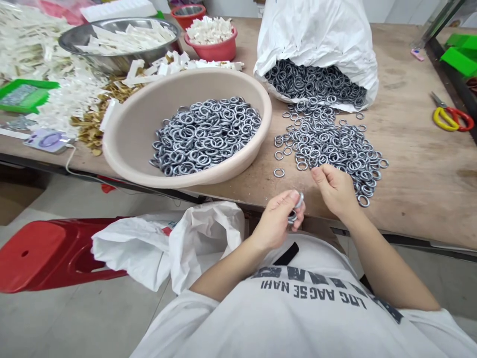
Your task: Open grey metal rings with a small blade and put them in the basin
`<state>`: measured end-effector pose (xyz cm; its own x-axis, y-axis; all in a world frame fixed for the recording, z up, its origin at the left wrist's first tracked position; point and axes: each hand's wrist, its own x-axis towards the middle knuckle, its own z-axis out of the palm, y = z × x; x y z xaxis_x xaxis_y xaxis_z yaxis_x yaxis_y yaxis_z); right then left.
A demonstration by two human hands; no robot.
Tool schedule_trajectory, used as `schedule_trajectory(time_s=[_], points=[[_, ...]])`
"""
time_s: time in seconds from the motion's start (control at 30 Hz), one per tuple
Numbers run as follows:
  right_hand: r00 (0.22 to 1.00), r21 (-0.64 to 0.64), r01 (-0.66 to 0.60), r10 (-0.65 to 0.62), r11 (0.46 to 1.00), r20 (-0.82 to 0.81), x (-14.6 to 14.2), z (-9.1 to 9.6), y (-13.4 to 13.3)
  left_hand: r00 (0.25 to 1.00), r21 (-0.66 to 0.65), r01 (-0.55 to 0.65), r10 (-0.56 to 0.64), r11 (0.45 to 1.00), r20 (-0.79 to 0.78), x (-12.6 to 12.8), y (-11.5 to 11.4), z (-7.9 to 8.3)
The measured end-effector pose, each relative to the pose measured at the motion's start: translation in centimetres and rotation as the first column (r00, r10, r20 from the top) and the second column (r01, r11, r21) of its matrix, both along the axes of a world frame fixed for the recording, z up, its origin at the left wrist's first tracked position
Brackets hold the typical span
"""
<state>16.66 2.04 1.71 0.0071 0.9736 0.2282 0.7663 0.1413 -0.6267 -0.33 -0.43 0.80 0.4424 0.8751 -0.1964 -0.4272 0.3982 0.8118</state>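
My left hand is raised over the table's front edge, shut on a few grey metal rings that show between the thumb and fingers. My right hand rests at the near edge of a loose pile of grey metal rings, its fingers curled down toward the wood. Anything inside those fingers is hidden. Beyond the pile, more rings spill from a white plastic sack. A beige plastic basin left of the pile holds a heap of the same rings.
A wooden worktable carries red-handled scissors at right, a steel bowl of white plastic pieces, a red tub, and a phone. A red stool and a white bag stand on the floor at left.
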Motion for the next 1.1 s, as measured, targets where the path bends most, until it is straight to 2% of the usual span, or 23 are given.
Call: schedule_trajectory(time_s=[0.1, 0.17, 0.27, 0.33, 0.4, 0.47, 0.5, 0.57, 0.6, 0.67, 0.73, 0.83, 0.93, 1.03, 1.1], points=[[0.979, -0.009, -0.111, 0.111, 0.994, 0.172, -1.7, 0.0, 1.6, 0.977, 0.006, -0.210, 0.210, 0.978, -0.029, -1.8, 0.9, -0.4], [0.926, -0.049, -0.182, 0.188, 0.982, 0.327, -3.5, -0.1, 2.8, 0.938, 0.026, -0.341, 0.342, 0.940, -0.059, -3.3, 1.7, -0.5], [0.841, -0.147, -0.207, 0.252, 0.967, 0.478, -5.6, -0.5, 4.7, 0.900, 0.044, -0.426, 0.429, 0.903, -0.076, -5.2, 2.4, -0.5], [0.845, -0.171, -0.192, 0.251, 0.966, 0.472, -6.0, -0.7, 5.4, 0.897, 0.036, -0.434, 0.436, 0.900, -0.069, -5.8, 2.5, -0.5], [0.912, -0.140, -0.208, 0.243, 0.968, 0.331, -5.6, -0.7, 5.2, 0.902, 0.023, -0.427, 0.428, 0.904, -0.058, -5.7, 2.4, -0.5], [0.966, -0.119, -0.255, 0.258, 0.960, 0.008, -4.9, -0.3, 4.0, 0.908, 0.023, -0.413, 0.414, 0.910, -0.066, -4.8, 2.3, -0.7], [0.946, -0.122, -0.283, 0.256, 0.951, -0.200, -4.6, -0.1, 3.1, 0.913, 0.031, -0.399, 0.400, 0.916, -0.078, -4.2, 2.2, -0.8], [0.801, -0.138, -0.320, 0.190, 0.937, -0.568, -4.4, 0.2, 1.0, 0.931, 0.058, -0.346, 0.350, 0.936, -0.100, -2.6, 1.9, -0.9], [0.714, -0.138, -0.319, 0.141, 0.938, -0.686, -4.5, 0.3, -0.1, 0.942, 0.076, -0.311, 0.318, 0.947, -0.106, -1.9, 1.8, -1.0], [0.587, -0.123, -0.293, 0.077, 0.948, -0.806, -4.8, 0.3, -1.8, 0.957, 0.121, -0.253, 0.267, 0.960, -0.112, -0.7, 1.5, -1.0], [0.542, -0.090, -0.258, 0.067, 0.962, -0.838, -5.0, 0.1, -2.8, 0.961, 0.170, -0.221, 0.244, 0.960, -0.128, -0.1, 1.2, -0.9], [0.579, -0.014, -0.205, 0.110, 0.979, -0.808, -4.4, 0.1, -2.6, 0.968, 0.213, -0.150, 0.187, 0.965, -0.169, -0.1, 1.0, -0.7], [0.681, 0.024, -0.184, 0.145, 0.983, -0.717, -3.1, 0.6, -1.9, 0.978, 0.171, -0.079, 0.109, 0.982, -0.177, -0.6, 0.9, -0.4], [0.859, 0.066, -0.235, 0.239, 0.970, -0.453, -1.9, 1.5, -2.1, 0.985, 0.117, -0.068, 0.085, 0.991, -0.150, -1.1, 0.9, 0.0], [0.923, 0.094, -0.302, 0.316, 0.949, -0.220, -1.4, 2.1, -2.7, 0.987, 0.113, -0.073, 0.088, 0.991, -0.136, -1.3, 1.0, 0.1]])
